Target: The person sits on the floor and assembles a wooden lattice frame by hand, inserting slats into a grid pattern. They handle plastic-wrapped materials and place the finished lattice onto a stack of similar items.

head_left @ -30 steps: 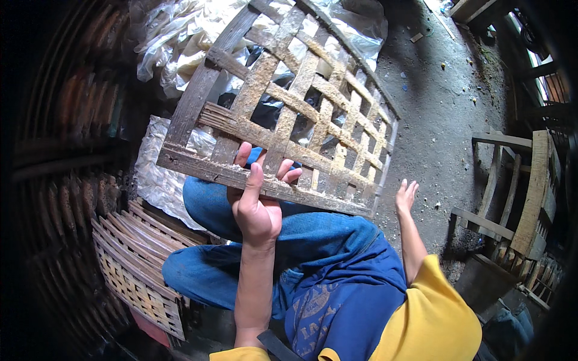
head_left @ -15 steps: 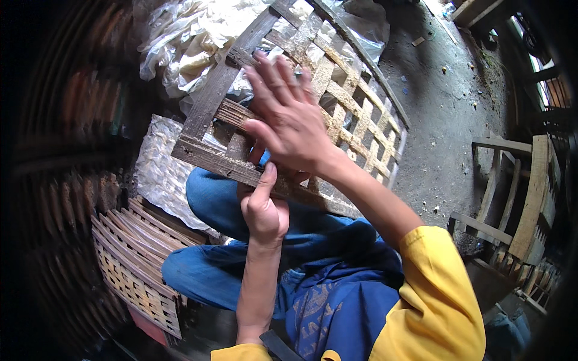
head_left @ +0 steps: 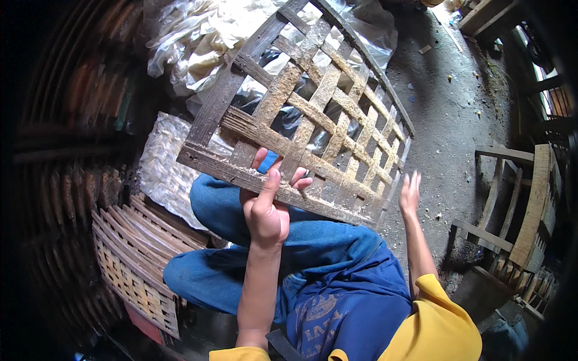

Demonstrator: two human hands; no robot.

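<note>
Grey floor [head_left: 442, 120], scattered with small bits, shows on the right side of this dim place, while the left side is mostly in shadow. Over the person's knees is the rack [head_left: 310, 114], a wooden frame woven with flat slats, which carries much pale, crumbly residue on its slats and near rim. The left hand [head_left: 267, 213] is holding this near rim, with its thumb on top and some fingertips coming up through the gaps. The right hand [head_left: 410, 194] holds nothing; its fingers are stretched out, near the right end of the rack. Below are blue jeans [head_left: 235, 277], with legs bent. Farther out, a stack of similar racks [head_left: 135, 274] stands at lower left, whitish plastic sheets [head_left: 192, 48] lie crumpled beyond the rack, and a wooden stand [head_left: 533, 207] is at far right.
</note>
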